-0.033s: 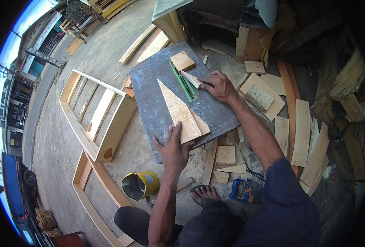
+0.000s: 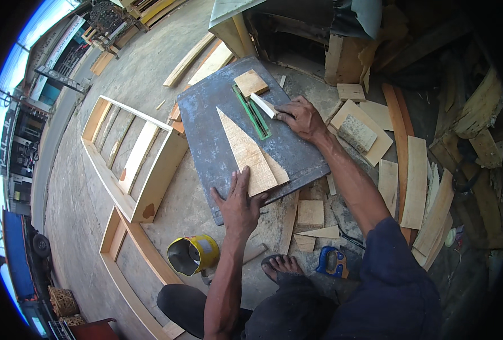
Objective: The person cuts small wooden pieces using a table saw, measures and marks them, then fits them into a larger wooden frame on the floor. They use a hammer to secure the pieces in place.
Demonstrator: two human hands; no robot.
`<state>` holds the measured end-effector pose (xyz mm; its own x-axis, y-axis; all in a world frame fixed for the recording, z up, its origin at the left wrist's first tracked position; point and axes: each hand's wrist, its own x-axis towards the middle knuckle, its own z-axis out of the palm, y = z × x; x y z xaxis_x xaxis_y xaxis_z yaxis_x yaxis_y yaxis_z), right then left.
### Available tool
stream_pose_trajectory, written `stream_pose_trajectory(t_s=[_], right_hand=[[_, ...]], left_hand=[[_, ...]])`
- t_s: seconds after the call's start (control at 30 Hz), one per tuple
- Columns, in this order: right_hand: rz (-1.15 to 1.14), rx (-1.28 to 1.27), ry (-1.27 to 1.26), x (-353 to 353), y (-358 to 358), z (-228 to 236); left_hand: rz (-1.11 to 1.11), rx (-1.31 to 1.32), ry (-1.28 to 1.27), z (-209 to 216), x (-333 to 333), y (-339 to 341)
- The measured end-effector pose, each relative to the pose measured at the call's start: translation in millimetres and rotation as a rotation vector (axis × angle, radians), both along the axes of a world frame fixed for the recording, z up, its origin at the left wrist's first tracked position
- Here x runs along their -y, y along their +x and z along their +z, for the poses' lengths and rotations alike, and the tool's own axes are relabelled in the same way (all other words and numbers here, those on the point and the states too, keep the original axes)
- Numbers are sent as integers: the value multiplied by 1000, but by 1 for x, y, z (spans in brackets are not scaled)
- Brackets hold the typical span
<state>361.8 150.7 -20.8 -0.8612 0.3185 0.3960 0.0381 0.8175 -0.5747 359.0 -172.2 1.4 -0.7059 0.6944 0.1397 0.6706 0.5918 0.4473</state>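
The right hand (image 2: pixel 303 119), right of centre in the frame, is gripping a small pale wood piece (image 2: pixel 264 106), fingers curling firmly round its lower right end while the other end is pointing toward the upper left. And here is the left hand (image 2: pixel 237 198), near the middle of the frame: it is lying open, fingers spreading, fingertips resting at the broad lower end of a wooden wedge (image 2: pixel 240 147). That wedge is lying flat left of the wood piece, its thin tip pointing toward the upper left, and a second wedge (image 2: pixel 280 170) is peeking out from beneath its right side.

All of this is sitting on a dark, scuffed board (image 2: pixel 203 136), slanting across the centre. A narrow green frame (image 2: pixel 251 116) is lying between the wedge and the right hand; whether the gripped piece is touching it, I cannot tell. A square wood block (image 2: pixel 251 83) is resting just beside its upper end.

Down below, a yellow bucket (image 2: pixel 208 251) is tipping left of the left forearm, and a blue-handled saw (image 2: pixel 333 262) is lying right of the bare foot (image 2: pixel 281 265). Over at left, a slatted wooden box (image 2: pixel 161 178) is standing on the ground, while curved planks (image 2: pixel 413 181) are lying at right.
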Motion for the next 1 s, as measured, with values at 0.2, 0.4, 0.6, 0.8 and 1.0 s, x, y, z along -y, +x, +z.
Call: stream_pose_trajectory(t_s=[0.2,0.4,0.6,0.8,1.0], right_hand=[[-233,-230,156,-3,2,-7],[-458,-258,236,0,3,-1],[-560,-232,222,-1,7,-3],[-558,-214,186,-2,7,-7],[-524,-210,187,-3,8,-9]], left_hand=[[-12,0,-17,-3,-20,-15],[-5,49,-7,0,-34,-22],[2,76,-1,3,-44,-28],[8,93,7,3,-48,-30],[21,104,7,2,-48,-32]])
